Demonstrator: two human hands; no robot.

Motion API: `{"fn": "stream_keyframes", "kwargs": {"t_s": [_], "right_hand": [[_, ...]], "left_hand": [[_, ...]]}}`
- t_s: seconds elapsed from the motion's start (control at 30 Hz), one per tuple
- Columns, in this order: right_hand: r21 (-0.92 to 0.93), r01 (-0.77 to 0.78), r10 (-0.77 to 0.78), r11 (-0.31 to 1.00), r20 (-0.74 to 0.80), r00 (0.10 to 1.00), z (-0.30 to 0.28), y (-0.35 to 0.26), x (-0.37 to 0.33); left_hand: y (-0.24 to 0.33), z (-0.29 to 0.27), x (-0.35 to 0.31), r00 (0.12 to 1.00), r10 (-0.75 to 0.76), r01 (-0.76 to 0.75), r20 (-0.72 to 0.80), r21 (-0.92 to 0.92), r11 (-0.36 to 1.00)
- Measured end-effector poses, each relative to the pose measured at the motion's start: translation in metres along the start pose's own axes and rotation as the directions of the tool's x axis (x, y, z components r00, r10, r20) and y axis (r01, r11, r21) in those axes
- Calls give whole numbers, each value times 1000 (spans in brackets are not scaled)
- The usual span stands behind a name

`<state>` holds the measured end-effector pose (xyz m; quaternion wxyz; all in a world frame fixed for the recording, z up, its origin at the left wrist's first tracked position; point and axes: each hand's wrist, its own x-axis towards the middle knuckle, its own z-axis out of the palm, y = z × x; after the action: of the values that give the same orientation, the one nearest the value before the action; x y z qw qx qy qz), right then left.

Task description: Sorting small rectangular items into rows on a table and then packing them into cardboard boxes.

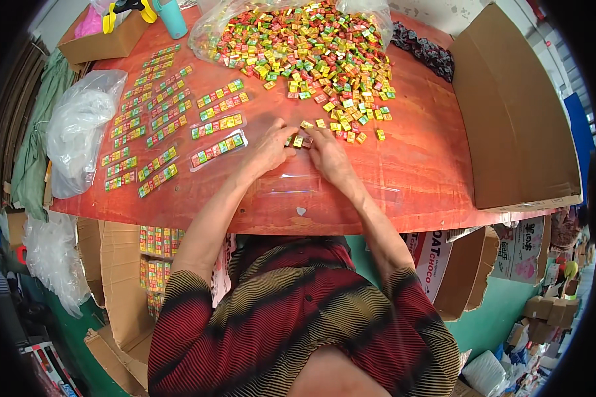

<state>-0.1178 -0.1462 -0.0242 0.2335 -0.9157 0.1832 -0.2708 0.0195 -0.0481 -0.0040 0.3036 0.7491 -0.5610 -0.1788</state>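
Head view — hands (302, 147) on candies (300, 140)

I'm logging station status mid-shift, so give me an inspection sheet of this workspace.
Surface: red-orange wooden table, worn, mostly covered.
Job's things: small red, yellow and green wrapped candies heaped from a clear plastic bag; filled clear strip packs in rows at left.
Clutter: crumpled clear plastic bags, teal cup, open brown cardboard box.
Hands: left hand and right hand together at a few candies; grip unclear.
Cables: nothing seen.
Surroundings: cardboard boxes below the table, green floor.
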Motion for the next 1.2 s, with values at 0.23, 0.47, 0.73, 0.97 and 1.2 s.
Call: {"fn": "stream_keyframes", "kwargs": {"t_s": [0.23,0.47,0.73,0.97,1.2], "right_hand": [[-18,-204,202,979,-100,974,-34,24,-4],[-257,-193,216,947,66,974,-16,14,4],[-209,-218,236,953,65,970,-15,-12,-17],[-22,-269,269,963,28,963,-15,4,-15],[-405,-177,166,897,-62,984,-31,28,0]], "left_hand": [[9,4,-2,1000,-16,16,6,43,999],[11,24,7,998,30,-28,-60,32,999],[17,23,-6,991,-54,66,-123,92,994],[12,21,-7,996,-24,32,-88,99,995],[17,22,-11,994,1,10,-105,103,995]]}}
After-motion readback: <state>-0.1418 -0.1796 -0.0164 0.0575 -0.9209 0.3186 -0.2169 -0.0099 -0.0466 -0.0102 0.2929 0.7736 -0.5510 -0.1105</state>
